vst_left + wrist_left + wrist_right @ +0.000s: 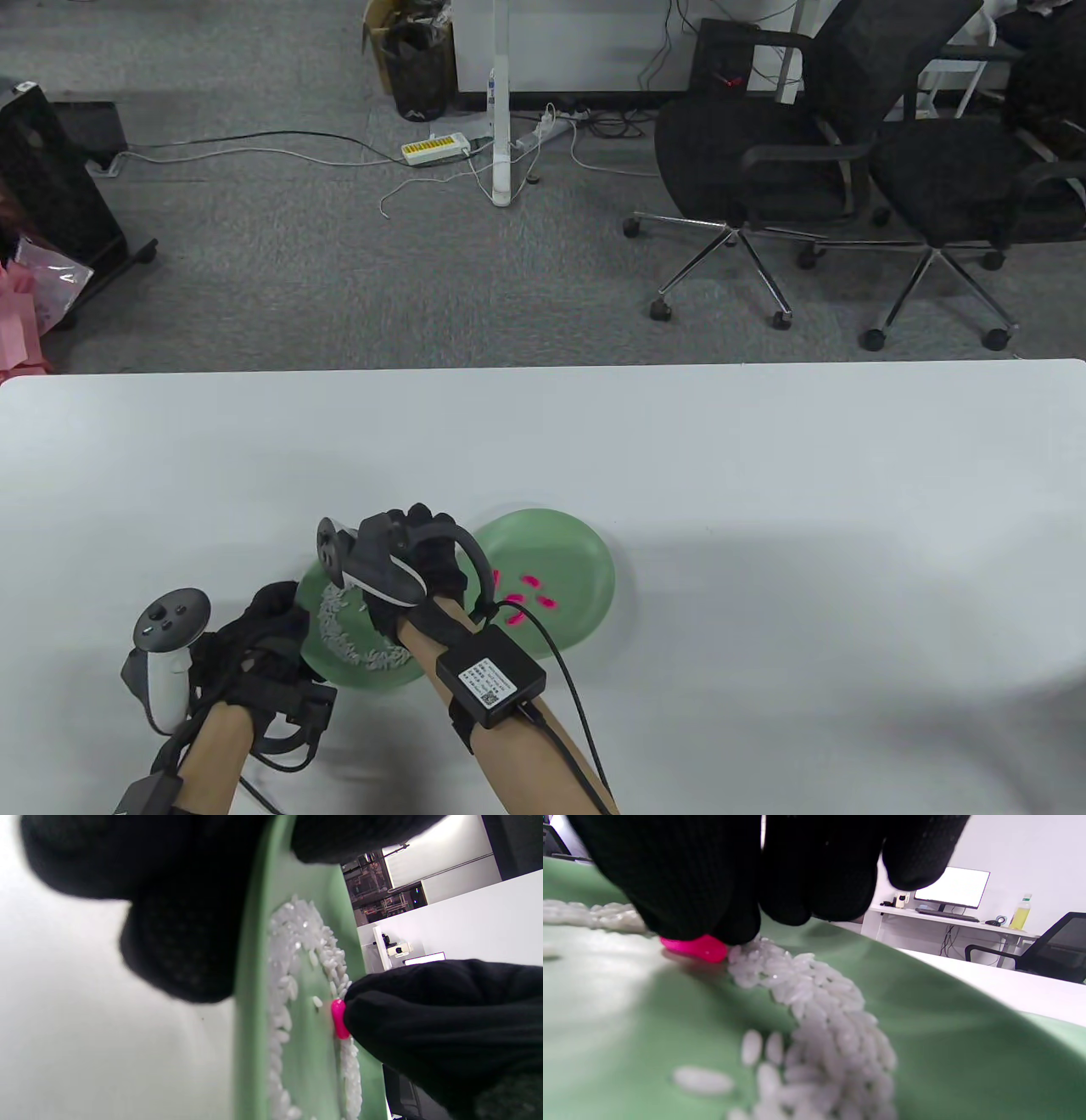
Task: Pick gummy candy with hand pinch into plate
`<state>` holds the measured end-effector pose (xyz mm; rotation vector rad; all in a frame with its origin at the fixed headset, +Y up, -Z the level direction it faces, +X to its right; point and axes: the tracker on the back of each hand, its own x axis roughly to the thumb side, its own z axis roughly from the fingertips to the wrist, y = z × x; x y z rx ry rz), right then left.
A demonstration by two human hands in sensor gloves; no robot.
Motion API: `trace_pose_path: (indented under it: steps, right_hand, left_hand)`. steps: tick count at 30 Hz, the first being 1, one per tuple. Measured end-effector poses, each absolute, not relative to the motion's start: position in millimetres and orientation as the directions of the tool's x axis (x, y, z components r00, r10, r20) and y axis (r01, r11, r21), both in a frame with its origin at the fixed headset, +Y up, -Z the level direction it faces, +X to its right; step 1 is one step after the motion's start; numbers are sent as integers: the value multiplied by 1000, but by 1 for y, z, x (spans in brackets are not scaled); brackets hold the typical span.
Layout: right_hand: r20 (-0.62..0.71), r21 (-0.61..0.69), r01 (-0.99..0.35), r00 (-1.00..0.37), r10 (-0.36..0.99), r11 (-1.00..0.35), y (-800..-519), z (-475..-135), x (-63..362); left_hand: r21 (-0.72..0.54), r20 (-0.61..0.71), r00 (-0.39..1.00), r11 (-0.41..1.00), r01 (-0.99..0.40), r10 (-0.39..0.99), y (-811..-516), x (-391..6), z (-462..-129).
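Note:
A green plate [316, 586] holds a ring of white rice-like grains [339, 632]. My right hand [407, 552] reaches over it, and its fingertips [704, 912] pinch a pink gummy [698, 947] that lies against the plate floor beside the grains [818, 1005]. The same gummy [339, 1018] shows in the left wrist view at the right hand's fingertips [424, 1018]. A second green plate [585, 556] just to the right holds several pink gummies [530, 582]. My left hand [284, 615] grips the first plate's left rim [250, 1005].
The two plates overlap near the white table's [764, 509] front middle. A black sensor box [492, 675] and its cable ride on my right forearm. Office chairs [764, 161] stand on the floor beyond the table's far edge.

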<state>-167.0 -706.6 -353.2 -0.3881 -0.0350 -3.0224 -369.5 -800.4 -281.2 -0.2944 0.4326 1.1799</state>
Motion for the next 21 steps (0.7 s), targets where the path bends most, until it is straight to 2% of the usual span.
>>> trace_pose_path:
  steps: [21]
  right_hand:
    - [322, 52, 153, -938, -128, -987, -714, -349, -169]
  left_hand:
    - [-8, -455, 296, 328, -944, 840, -806, -370, -285]
